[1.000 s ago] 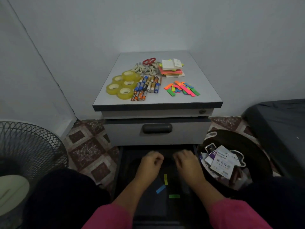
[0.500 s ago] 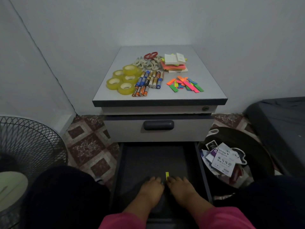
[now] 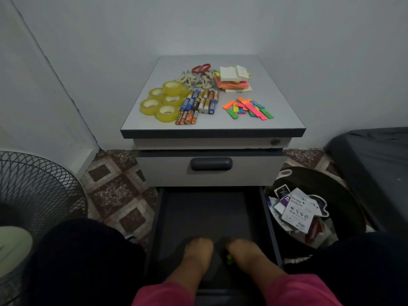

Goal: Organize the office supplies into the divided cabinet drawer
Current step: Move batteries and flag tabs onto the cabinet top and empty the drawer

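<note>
The cabinet's bottom drawer (image 3: 268, 217) is pulled out, dark inside. Both my hands sit at its near end, knuckles up and fingers curled downward. My left hand (image 3: 197, 252) hides whatever lies under it. My right hand (image 3: 245, 252) has a yellow-green paper strip (image 3: 229, 259) showing at its inner edge, pinched there. On the cabinet top (image 3: 220, 125) lie yellow tape rolls (image 3: 164, 101), batteries (image 3: 197, 104), red scissors (image 3: 199, 70), pale clips (image 3: 194, 80), stacked sticky notes (image 3: 234, 81) and a heap of coloured strips (image 3: 248, 108).
The upper drawer with its dark handle (image 3: 211, 163) is closed. A round black bin (image 3: 335, 186) holding torn packaging (image 3: 298, 213) stands right of the drawer. A wire fan (image 3: 33, 184) is at the left, dark bedding (image 3: 375, 164) at the right. My knees flank the drawer.
My hands slid from the drawer's back to its near end, over the three loose strips. The blue and green strips are out of sight; fingers have curled tighter.
</note>
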{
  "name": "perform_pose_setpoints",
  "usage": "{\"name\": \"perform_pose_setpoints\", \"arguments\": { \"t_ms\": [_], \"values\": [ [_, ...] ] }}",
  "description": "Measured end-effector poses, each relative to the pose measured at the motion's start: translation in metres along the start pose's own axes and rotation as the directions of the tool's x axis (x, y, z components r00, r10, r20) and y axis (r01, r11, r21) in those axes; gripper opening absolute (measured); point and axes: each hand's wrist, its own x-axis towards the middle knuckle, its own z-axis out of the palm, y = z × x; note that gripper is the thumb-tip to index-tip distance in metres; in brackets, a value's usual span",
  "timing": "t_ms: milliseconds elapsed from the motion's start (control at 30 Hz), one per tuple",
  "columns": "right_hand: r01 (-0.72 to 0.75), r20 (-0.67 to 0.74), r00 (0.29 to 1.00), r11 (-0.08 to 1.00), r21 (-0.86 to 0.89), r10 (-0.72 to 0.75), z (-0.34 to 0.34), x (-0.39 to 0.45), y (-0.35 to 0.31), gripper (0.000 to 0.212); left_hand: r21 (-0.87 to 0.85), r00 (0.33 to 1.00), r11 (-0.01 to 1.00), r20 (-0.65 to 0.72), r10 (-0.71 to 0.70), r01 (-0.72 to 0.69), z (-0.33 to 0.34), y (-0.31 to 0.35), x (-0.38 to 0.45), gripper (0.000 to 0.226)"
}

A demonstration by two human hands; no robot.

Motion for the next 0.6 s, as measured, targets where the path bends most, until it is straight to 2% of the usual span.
{"name": "perform_pose_setpoints", "arguments": {
  "t_ms": [267, 433, 600],
  "values": [
    [-0.023, 0.018, 1.000, 0.998, -0.052, 0.024, -0.002, -0.001, 0.004, 0.031, -0.136, 0.996, 0.987, 0.051, -0.079, 0.085, 0.002, -0.004, 0.005, 0.031],
    [-0.092, -0.039, 0.995, 0.991, 0.101, 0.096, -0.006, -0.005, 0.002, 0.032, -0.263, 0.996, 0.960, 0.042, -0.084, 0.092, -0.001, -0.004, 0.001, 0.032],
    [-0.116, -0.134, 0.975, 0.925, 0.361, 0.175, -0.019, -0.011, 0.003, 0.031, -0.375, 0.995, 0.922, 0.017, -0.101, 0.099, -0.016, -0.001, -0.001, 0.025]
  ]
}}
